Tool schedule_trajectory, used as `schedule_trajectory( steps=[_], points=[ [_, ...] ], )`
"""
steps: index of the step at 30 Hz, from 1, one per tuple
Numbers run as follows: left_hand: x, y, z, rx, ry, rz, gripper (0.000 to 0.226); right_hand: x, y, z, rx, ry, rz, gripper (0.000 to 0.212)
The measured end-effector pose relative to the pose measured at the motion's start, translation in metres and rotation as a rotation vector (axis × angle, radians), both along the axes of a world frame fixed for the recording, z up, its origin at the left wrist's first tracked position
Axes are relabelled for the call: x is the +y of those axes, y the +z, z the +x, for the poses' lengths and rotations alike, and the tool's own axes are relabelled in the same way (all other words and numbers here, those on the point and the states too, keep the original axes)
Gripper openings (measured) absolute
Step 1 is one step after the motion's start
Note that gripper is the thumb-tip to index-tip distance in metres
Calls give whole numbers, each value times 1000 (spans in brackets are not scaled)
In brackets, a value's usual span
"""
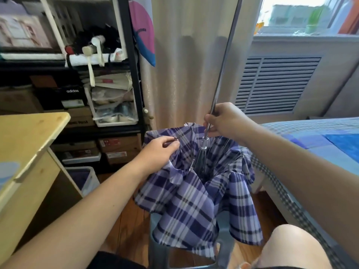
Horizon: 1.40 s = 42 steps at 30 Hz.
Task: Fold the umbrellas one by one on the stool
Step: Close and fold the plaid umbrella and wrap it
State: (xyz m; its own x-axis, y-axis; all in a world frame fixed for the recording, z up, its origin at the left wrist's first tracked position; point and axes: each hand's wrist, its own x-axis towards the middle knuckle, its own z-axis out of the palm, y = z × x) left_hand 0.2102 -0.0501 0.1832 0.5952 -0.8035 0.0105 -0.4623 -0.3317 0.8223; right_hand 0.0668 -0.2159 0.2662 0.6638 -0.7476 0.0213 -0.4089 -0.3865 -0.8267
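On stool (223,247), plaid umbrella (190,193) inverted, shaft vertical, R hand (225,121) gripping shaft, L hand (159,150) pinching rib tip.

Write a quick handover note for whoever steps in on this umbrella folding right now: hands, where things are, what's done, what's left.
Left hand pinches a rib tip at the canopy edge.
Right hand grips the metal shaft, which rises steeply toward the top of the view.
The plaid umbrella rests canopy-down on the grey stool, fabric loose and bunched.
Done: canopy collapsed.
Left: gather the ribs, fold and wrap the fabric. No other umbrellas in view.
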Motion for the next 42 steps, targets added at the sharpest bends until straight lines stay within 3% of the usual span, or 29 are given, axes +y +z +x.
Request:
schedule_trajectory(
  steps=[3, 5, 10, 13, 15, 21, 24, 28, 31, 34, 38, 42],
  points=[
    [-7, 3, -1, 20, -141, 94, 57, 4, -1, 1, 12, -4, -28, 15],
    [-10, 2, -4, 3, -189, 77, 51, 6, -5, 4, 46, 4, -86, 17],
    [17, 7, -28, -58, -21, -210, 35, 2, -6, 4, 30, -7, -69, 19],
    [39, -6, -34, -62, -19, -159, 39, 2, -7, 4, 24, -3, -65, 19],
    [42, -13, -36, -57, -21, -127, 55, 3, -8, 6, 29, 7, -71, 19],
    [20, -13, -31, 264, -62, -210, 108, 15, -4, 10, 82, 81, -100, 16],
    [19, -13, -23, 244, -196, -157, 123, 14, -2, 8, 80, 84, -71, 16],
    [22, -11, -19, 151, -392, 40, 117, 14, 3, 3, 51, 68, 12, 12],
    [23, -14, -20, 84, -361, 94, 118, 17, 5, 2, 62, 75, 5, 10],
    [18, -21, -21, 28, -213, 7, 101, 23, 6, 2, 59, 83, -6, 10],
    [2, -25, -33, -47, -60, -129, 51, 34, 7, 6, 70, 96, -67, 14],
    [-11, -26, -45, 12, -73, -169, 42, 40, 9, 11, 179, 142, -178, 18]
  ],
)
